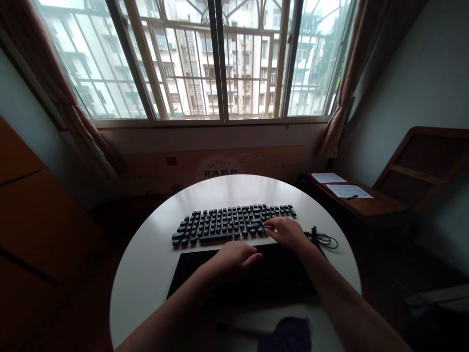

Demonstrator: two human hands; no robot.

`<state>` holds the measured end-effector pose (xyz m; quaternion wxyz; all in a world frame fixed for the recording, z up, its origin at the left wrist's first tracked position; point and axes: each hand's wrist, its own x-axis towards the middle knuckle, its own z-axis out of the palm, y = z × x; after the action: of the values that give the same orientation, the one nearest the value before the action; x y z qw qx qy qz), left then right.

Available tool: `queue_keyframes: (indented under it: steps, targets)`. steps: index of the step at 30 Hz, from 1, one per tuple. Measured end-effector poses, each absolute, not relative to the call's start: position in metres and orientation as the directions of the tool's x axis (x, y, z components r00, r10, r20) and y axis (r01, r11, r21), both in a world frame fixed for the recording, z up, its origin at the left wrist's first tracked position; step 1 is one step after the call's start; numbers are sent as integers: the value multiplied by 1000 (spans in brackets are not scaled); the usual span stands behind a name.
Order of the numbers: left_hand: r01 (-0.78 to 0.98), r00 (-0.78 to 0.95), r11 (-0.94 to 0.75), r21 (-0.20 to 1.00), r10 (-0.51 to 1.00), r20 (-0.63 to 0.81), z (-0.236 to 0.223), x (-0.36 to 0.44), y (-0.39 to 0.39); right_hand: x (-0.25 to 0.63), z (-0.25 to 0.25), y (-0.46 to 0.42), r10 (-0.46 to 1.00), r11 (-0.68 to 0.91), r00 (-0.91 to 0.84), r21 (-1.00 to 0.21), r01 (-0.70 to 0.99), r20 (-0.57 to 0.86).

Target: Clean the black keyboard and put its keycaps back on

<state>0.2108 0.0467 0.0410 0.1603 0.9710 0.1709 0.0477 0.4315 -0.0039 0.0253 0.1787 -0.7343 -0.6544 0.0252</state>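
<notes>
Loose dark keycaps (216, 226) are laid out in rows on the white round table (146, 274), in the pattern of a keyboard. Nearer to me lies a flat black keyboard base (278, 278), with its surface too dark to make out. My right hand (285, 231) reaches over to the right part of the keycaps, its fingertips pinched around a small thing with a thin pale edge. Over the base, my left hand (236, 256) is closed, thumb against the curled fingers; what they hold, if anything, is hidden.
A coiled black cable (322, 239) lies right of my right hand. At the table's near edge are a dark purple cloth-like thing (287, 335) and a dim dark handle. A wooden chair (388, 205) on the right bears papers (348, 190) and a pen. Beyond is a barred window.
</notes>
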Motion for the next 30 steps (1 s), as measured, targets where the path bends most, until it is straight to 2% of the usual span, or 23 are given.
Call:
queue_keyframes:
  steps: [3, 6, 8, 10, 12, 14, 16, 19, 22, 27, 30]
  targets:
    - [313, 938, -894, 320, 344, 43, 40, 210, 47, 429, 40, -18, 923, 4, 134, -356, 934, 361]
    - [313, 940, -898, 310, 339, 33, 42, 209, 47, 425, 62, -40, 762, 184, 176, -470, 863, 623]
    - [315, 941, -893, 321, 338, 19, 43, 210, 46, 424, 75, -59, 656, 279, 286, -577, 767, 698]
    - [320, 940, -886, 336, 342, 6, 44, 210, 45, 424, 81, -79, 655, 318, 425, -739, 594, 624]
    - [323, 938, -881, 346, 346, 3, 44, 211, 46, 425, 76, -98, 733, 312, 498, -879, 360, 464]
    - [321, 938, -879, 353, 345, 7, 43, 212, 46, 428, 61, -114, 815, 264, 491, -951, 159, 308]
    - [318, 939, -879, 356, 344, 12, 41, 213, 47, 432, 42, -129, 876, 188, 444, -981, 47, 189]
    - [315, 939, -877, 362, 343, 13, 40, 213, 48, 438, 17, -145, 920, 73, 384, -997, 29, 79]
    - [310, 942, -882, 355, 337, 15, 40, 214, 48, 438, 1, -150, 914, 38, 399, -995, 91, 72]
    - [303, 947, -907, 292, 321, 14, 41, 215, 47, 424, -13, -141, 855, 27, 518, -1000, 14, 30]
    - [306, 948, -914, 267, 319, 5, 41, 215, 47, 417, -17, -137, 823, 44, 565, -998, 52, 65]
